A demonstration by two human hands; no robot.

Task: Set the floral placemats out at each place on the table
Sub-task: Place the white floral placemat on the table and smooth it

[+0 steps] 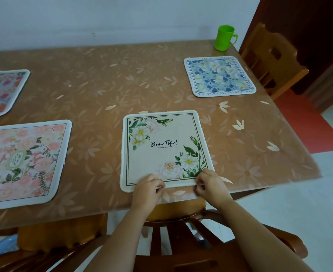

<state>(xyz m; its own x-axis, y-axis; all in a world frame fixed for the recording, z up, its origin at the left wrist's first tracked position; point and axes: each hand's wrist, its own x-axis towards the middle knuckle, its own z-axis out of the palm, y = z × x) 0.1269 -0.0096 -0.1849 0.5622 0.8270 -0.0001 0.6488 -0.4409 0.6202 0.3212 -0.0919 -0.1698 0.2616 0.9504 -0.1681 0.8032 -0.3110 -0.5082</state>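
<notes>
Cream placemat (165, 148) (near edge pinched by both hands) beside table (259, 154) edge.

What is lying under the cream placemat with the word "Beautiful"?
The cream placemat lies flat on the brown flowered tablecloth. Both hands pinch its near edge. Whatever is beneath the mat is covered.

I lose both left-side mats past the frame's left edge: the pink mat (24, 160) and the mat behind it (2, 91). The small line under "Beautiful" on the cream mat (161, 134) is too tiny for me to read. Its near corner sits under the right hand (210, 185). The far chair (273, 61) is partly hidden by the table (102, 79).
</notes>
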